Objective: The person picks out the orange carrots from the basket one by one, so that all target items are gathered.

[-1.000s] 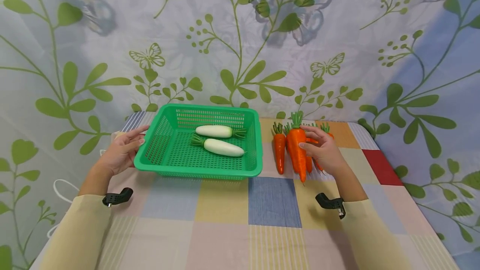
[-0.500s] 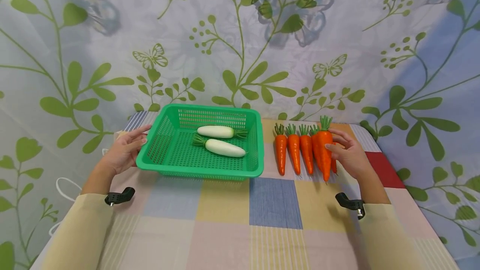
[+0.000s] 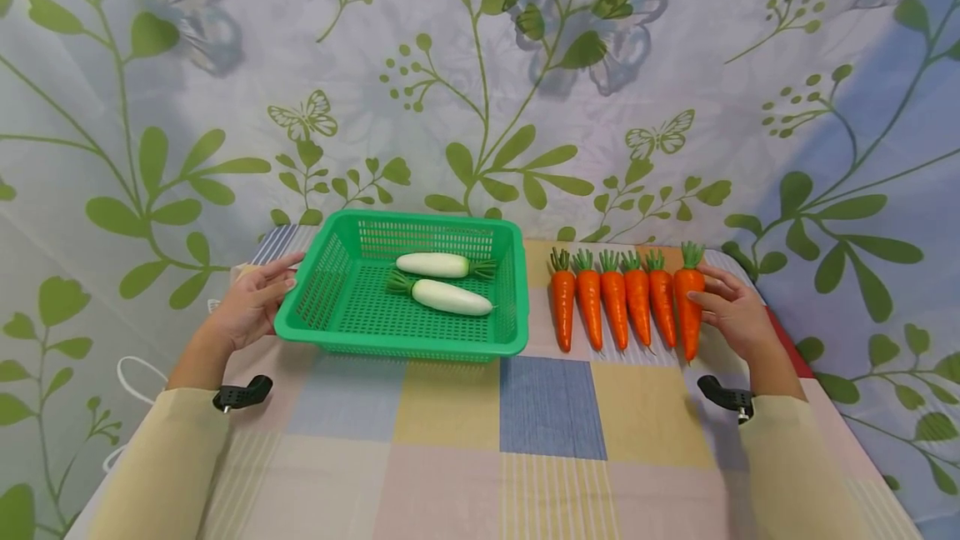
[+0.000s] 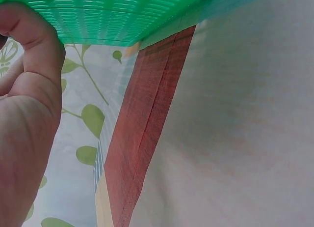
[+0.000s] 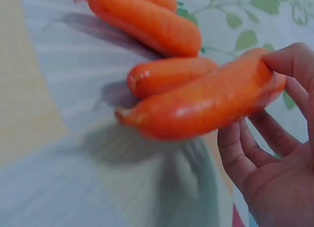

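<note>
My right hand (image 3: 737, 311) pinches a carrot (image 3: 688, 307) near its leafy top, thumb on the near side and fingers behind. In the right wrist view this carrot (image 5: 196, 109) is raised over the cloth, its tip casting a shadow. Several other carrots (image 3: 615, 298) lie side by side to its left, green tops toward the wall. A green plastic basket (image 3: 401, 347) stands left of them with two white radishes (image 3: 452, 297) inside, one behind the other. My left hand (image 3: 251, 304) holds the basket's left rim; in the left wrist view bent fingers (image 4: 41, 52) meet its slotted wall.
A patchwork cloth (image 3: 450, 482) covers the table. Behind it hangs a leaf-and-butterfly curtain (image 3: 420, 148), close to the basket and carrots. A white cable (image 3: 135, 377) loops at the table's left side.
My right hand has carried the carrot rightward, from over the other carrots to the right end of their row, and lowered it. The left hand stays at the basket.
</note>
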{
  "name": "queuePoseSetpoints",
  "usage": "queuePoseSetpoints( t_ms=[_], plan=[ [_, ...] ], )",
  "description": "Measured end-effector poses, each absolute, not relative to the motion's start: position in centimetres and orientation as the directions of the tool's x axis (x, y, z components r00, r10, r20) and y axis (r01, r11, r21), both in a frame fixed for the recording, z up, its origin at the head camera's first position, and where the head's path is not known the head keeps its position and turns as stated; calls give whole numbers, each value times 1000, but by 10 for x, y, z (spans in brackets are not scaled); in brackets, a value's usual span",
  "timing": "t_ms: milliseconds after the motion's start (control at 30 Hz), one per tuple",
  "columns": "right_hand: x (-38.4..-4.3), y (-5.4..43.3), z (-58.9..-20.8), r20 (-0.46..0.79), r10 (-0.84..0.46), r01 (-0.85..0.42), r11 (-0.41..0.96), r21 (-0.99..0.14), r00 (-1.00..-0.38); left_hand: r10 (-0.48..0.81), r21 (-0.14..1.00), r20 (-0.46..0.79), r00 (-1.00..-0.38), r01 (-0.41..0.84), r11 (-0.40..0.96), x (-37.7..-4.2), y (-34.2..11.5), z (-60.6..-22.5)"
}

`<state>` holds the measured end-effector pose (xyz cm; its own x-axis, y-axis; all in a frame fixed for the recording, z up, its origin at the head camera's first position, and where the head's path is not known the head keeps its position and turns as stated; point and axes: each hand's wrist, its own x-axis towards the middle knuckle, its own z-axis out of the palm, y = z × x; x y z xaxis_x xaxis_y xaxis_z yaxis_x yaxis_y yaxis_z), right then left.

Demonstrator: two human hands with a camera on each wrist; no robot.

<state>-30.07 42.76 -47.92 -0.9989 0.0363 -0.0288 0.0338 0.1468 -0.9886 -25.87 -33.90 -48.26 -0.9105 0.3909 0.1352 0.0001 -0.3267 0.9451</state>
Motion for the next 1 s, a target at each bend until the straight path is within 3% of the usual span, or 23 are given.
queuePoseSetpoints(
  t_ms=[233,633,1000],
  plan=[
    [-313,436,-482,-59,69,64,74,-995,-996,399,936,152,-904,2,-352,-261,-340,-486],
    [-340,450,-494,-116,71,133,342,-930,-991,396,940,158,-905,15,-341,-262,-341,-489],
    [-351,455,-492,-171,-8,149,451,-880,-985,396,939,150,-906,5,-345,-262,-341,-486]
  ],
)
